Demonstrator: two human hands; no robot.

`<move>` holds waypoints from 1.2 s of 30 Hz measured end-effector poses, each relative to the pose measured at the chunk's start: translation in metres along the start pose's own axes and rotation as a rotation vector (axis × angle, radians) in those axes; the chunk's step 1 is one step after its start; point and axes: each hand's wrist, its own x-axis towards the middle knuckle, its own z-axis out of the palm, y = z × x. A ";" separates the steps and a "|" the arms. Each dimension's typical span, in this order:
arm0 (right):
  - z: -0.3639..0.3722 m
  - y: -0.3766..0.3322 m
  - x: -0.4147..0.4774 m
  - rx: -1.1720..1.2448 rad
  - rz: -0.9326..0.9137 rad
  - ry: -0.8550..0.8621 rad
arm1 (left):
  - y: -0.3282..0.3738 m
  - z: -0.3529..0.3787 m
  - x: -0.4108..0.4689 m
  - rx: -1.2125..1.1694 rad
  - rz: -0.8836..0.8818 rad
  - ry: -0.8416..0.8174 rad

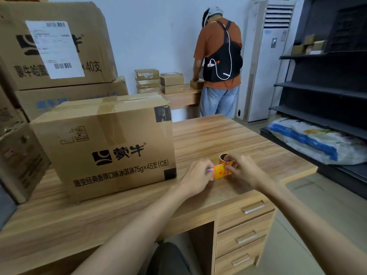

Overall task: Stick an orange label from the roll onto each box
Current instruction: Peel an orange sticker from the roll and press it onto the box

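Left hand (pixel 195 176) pinches orange label (pixel 219 172) | right hand (pixel 245 171) grips roll (pixel 225 158) | box (pixel 111 143) reads "蒙牛", "75g×45支(C8)" | wooden surface (pixel 238 135), dark shelves (pixel 327 90) beside

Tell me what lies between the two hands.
In the head view, an orange label strip runs from the left hand, which pinches its end, to the roll held in the right hand.

near box (pixel 111 147) front: 蒙牛 beside logo; below, 随变经典香草口味冰淇淋75g×45支(c8). far left upper box (pixel 83 14): 蒙牛哈, ×40支, middle covered by white shipping label (pixel 54 49), barcodes, print blurred. orange label (pixel 219 172) on roll (pixel 223 158): print unreadable.
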 end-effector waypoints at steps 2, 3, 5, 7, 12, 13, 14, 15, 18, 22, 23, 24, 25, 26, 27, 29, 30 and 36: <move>0.003 -0.003 -0.001 -0.011 0.002 0.004 | 0.000 -0.004 -0.003 -0.011 -0.041 -0.025; 0.005 -0.005 -0.002 -0.023 0.005 0.015 | 0.000 -0.005 -0.005 -0.040 -0.070 -0.044; 0.008 -0.008 -0.003 -0.033 0.009 0.044 | -0.001 -0.007 -0.008 -0.128 -0.130 -0.085; 0.010 -0.012 -0.006 -0.031 0.001 0.064 | -0.003 -0.009 -0.010 -0.199 -0.168 -0.121; 0.006 -0.027 -0.028 -0.057 -0.070 0.174 | -0.009 -0.010 -0.016 -0.410 -0.218 -0.137; 0.006 -0.031 -0.033 -0.080 -0.083 0.198 | -0.009 -0.010 -0.017 -0.445 -0.228 -0.129; 0.007 -0.036 -0.037 -0.101 -0.094 0.207 | -0.009 -0.011 -0.018 -0.479 -0.238 -0.121; 0.008 -0.040 -0.042 -0.120 -0.102 0.198 | -0.009 -0.011 -0.018 -0.512 -0.247 -0.116; 0.015 -0.050 -0.048 -0.185 -0.098 0.139 | -0.008 -0.011 -0.019 -0.558 -0.253 -0.110; 0.023 -0.055 -0.049 -0.184 -0.049 0.133 | -0.004 -0.012 -0.021 -0.574 -0.229 -0.119; 0.024 -0.055 -0.049 -0.173 -0.043 0.137 | -0.003 -0.012 -0.022 -0.573 -0.217 -0.120; 0.024 -0.056 -0.049 -0.162 -0.036 0.141 | -0.002 -0.013 -0.023 -0.565 -0.203 -0.119; 0.025 -0.056 -0.049 -0.149 -0.027 0.147 | -0.002 -0.013 -0.023 -0.554 -0.187 -0.118; 0.024 -0.056 -0.048 -0.138 -0.017 0.151 | -0.001 -0.014 -0.024 -0.541 -0.175 -0.116; 0.024 -0.056 -0.048 -0.130 -0.009 0.155 | -0.001 -0.014 -0.024 -0.529 -0.164 -0.113; 0.024 -0.054 -0.047 -0.123 0.004 0.159 | 0.001 -0.015 -0.025 -0.518 -0.139 -0.106; 0.023 -0.053 -0.047 -0.114 0.011 0.156 | 0.003 -0.015 -0.025 -0.522 -0.126 -0.106; 0.018 -0.052 -0.050 -0.020 0.033 0.148 | 0.009 -0.016 -0.023 -0.467 -0.095 -0.108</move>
